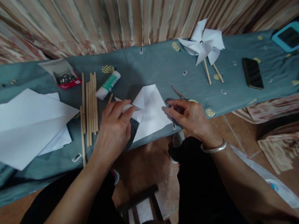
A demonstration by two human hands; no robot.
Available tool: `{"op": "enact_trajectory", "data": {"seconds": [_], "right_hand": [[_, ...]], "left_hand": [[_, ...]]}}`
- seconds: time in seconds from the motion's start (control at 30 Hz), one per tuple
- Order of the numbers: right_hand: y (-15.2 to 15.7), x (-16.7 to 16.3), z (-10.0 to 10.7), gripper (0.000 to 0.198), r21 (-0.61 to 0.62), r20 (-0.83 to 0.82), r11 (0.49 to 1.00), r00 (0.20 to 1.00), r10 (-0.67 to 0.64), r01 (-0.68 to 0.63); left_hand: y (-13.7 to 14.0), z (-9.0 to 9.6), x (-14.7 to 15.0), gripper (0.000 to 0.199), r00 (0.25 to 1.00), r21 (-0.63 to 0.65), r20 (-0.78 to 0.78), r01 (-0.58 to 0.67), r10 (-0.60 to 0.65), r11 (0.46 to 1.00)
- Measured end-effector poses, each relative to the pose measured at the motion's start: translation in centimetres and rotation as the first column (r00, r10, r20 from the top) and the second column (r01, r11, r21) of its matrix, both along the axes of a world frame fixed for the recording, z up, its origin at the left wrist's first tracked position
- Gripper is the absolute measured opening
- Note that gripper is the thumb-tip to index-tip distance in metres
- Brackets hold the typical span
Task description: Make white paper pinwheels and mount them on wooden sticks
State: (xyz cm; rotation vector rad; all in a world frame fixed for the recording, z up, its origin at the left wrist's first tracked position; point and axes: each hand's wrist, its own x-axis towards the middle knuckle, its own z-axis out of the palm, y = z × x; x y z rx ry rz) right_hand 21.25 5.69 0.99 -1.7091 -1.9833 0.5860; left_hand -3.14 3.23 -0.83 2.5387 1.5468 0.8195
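Observation:
A white sheet of paper (pixel 153 110), cut in from its corners and partly folded, lies in front of me at the table's near edge. My left hand (pixel 117 120) pinches its left flap between thumb and fingers. At the right edge of the paper, the thumb and forefinger of my right hand (pixel 188 115) are closed on it, and a silver bangle circles that wrist. Scissors (pixel 178 92) lie just beyond my right hand, their handles partly hidden. A glue stick (pixel 108 85) with a green label rests beyond my left hand.
Wooden sticks (pixel 92 103) lie left of my left hand, beside stacked white paper (pixel 21 126). A red box (pixel 67 77) holds small metal pieces. White paper pinwheels (pixel 202 41), a phone (pixel 253 73) and a blue-framed device (pixel 291 36) sit at right. A curtain (pixel 129 15) hangs behind the table.

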Motion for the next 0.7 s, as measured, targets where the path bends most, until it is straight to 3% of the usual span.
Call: {"op": "enact_trajectory", "data": {"seconds": [0.07, 0.2, 0.4, 0.7], "right_hand": [[-0.4, -0.1, 0.0, 0.028, 0.088, 0.014, 0.996, 1.000, 0.017, -0.018], [-1.0, -0.5, -0.4, 0.031, 0.162, 0.015, 0.974, 0.988, 0.156, -0.156], [-1.5, -0.8, -0.9, 0.034, 0.143, 0.034, 0.953, 0.963, 0.266, -0.268], [-1.8, -0.8, -0.8, 0.032, 0.134, -0.002, 0.951, 0.960, 0.281, -0.278]], "left_hand": [[-0.9, 0.5, 0.8, 0.033, 1.000, 0.033, 0.015, 0.005, -0.005, 0.999], [-2.7, 0.5, 2.8, 0.021, 0.975, 0.005, -0.015, 0.222, -0.222, 0.975], [-3.0, -0.1, 3.7, 0.013, 0.971, -0.111, -0.120, 0.193, -0.206, 0.975], [-3.0, -0.1, 3.4, 0.013, 0.971, -0.152, -0.106, 0.199, -0.216, 0.968]]}}
